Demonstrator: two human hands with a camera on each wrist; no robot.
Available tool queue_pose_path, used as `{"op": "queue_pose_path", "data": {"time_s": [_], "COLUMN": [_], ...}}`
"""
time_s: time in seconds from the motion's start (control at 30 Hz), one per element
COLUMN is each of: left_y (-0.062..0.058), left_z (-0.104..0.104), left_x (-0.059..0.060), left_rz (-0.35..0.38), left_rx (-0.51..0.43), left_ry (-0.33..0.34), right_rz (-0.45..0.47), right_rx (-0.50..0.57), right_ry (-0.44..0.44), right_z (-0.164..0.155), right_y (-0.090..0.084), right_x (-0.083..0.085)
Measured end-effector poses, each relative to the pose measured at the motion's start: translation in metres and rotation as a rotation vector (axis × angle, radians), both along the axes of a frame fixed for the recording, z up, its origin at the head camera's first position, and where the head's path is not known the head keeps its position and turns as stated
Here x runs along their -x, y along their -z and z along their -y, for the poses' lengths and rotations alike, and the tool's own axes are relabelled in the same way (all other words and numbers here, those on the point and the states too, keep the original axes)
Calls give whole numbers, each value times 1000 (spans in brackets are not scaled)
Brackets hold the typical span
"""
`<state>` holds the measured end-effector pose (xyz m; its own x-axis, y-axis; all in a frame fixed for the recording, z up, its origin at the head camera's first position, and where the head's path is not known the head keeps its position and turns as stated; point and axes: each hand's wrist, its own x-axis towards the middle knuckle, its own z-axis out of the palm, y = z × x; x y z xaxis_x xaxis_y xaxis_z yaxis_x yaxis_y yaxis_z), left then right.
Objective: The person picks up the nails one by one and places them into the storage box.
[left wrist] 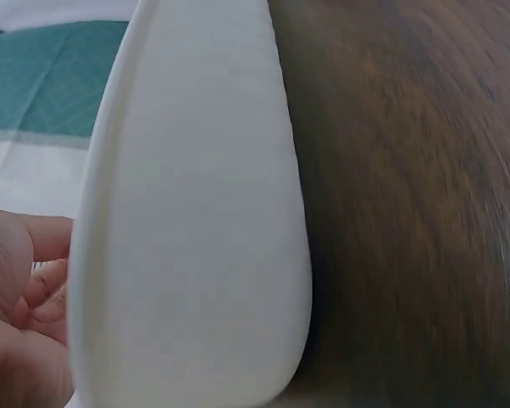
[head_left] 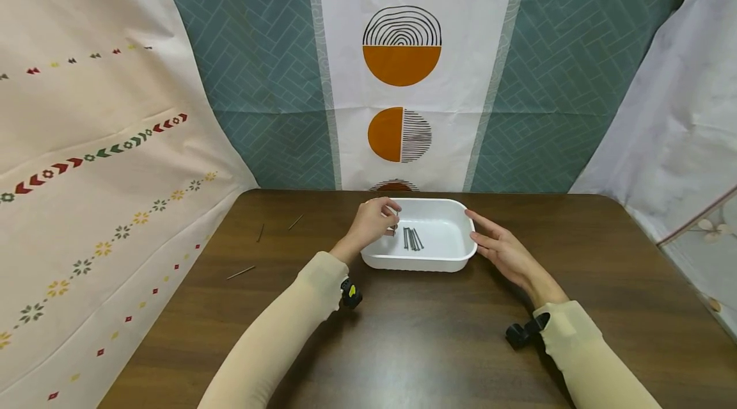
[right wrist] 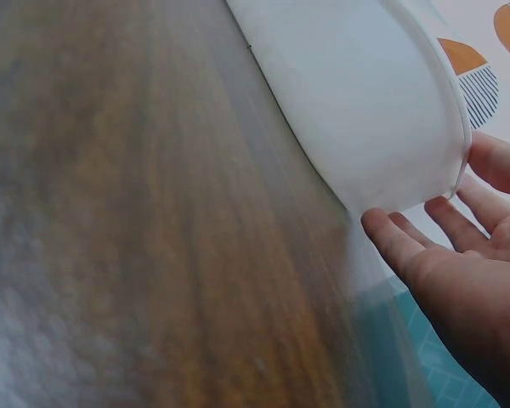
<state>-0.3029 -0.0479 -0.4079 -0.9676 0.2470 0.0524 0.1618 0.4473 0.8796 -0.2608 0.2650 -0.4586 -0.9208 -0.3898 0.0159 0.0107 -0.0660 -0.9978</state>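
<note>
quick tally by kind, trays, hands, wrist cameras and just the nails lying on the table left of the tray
White tray: 1
Nails left of it: 3
Hands (left hand, right hand): 2
Wrist cameras: 2
Total: 8

So both forearms come up from the bottom of the head view and angle in toward each other, the left in a long pale cream fabric sleeve (head_left: 282,342), the right in a matching pale cream fabric sleeve (head_left: 590,358). The bare left hand (head_left: 371,223) is bent over, back of the hand up, thumb and fingers curled into a pinch; its wrist view only catches part of it at the edge. The bare right hand (head_left: 507,255) is way looser, fingers spread and pretty straight, pointing forward and left. Both wrists poke out past the cuffs.
</note>
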Motion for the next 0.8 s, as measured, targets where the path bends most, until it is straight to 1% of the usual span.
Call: {"op": "queue_pose_path", "data": {"time_s": [0.07, 0.17, 0.27, 0.3, 0.37, 0.5, 0.6, 0.7, 0.8], "left_y": [3, 9, 12, 13, 14, 16, 18, 20, 21], "left_z": [-4, -7, -9, -10, -12, -18, -21, -23, -24], "left_x": [2, 7, 12, 14, 15, 17, 17, 18, 18], "left_rz": [17, 92, 154, 165, 165, 148, 156, 163, 162], "left_rx": [-30, -116, -146, -142, -112, -15, 47, 80, 92], "left_ry": [-5, -29, -60, -66, -78, -107, -136, -151, -156], "right_rz": [-1, -2, -1, -2, 0, 5, 6, 6, 9], "right_rx": [2, 3, 3, 1, -1, -7, 4, 12, 11], "right_ry": [-1, -5, -3, 0, 3, 4, -1, -1, 0], "right_z": [0, 0, 0, 0, -1, -1, -1, -1, -1], "right_y": [0, 1, 1, 0, 0, 1, 1, 1, 1], "right_x": [0, 0, 1, 1, 1, 1, 2, 3, 3]}}
